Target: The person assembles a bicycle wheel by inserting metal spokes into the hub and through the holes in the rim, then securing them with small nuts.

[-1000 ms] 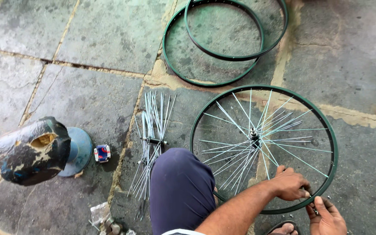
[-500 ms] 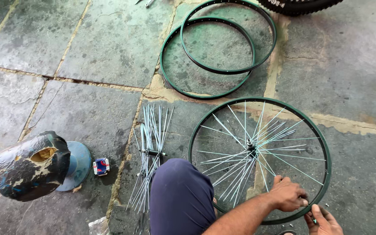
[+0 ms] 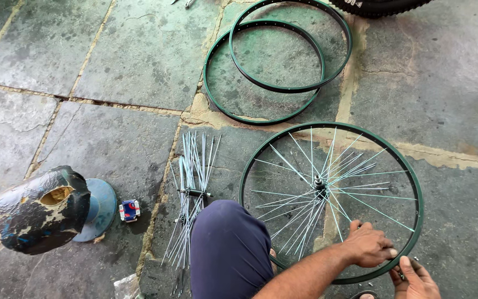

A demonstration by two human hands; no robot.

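Both hands work the near edge of a green spoked wheel [image 3: 331, 202] on stone paving: left hand [image 3: 369, 243] grips the rim, right hand [image 3: 416, 279] just below. Loose spokes [image 3: 192, 191] lie beside a knee [image 3: 229, 249].

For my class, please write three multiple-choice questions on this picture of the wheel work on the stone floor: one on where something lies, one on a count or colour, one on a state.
1. Where does the bundle of loose spokes lie?
A. Left of the spoked wheel
B. Inside the bare rims
C. On the stool

2. How many bare green rims lie beyond the spoked wheel?
A. One
B. Two
C. Four

3. What are the left hand and right hand doing?
A. Resting on the knee
B. Holding the stool
C. Working at the wheel's near edge

Answers: 1 A, the bundle lies beside the wheel on its left. 2 B, two overlapping rims show. 3 C, both hands meet at the rim.
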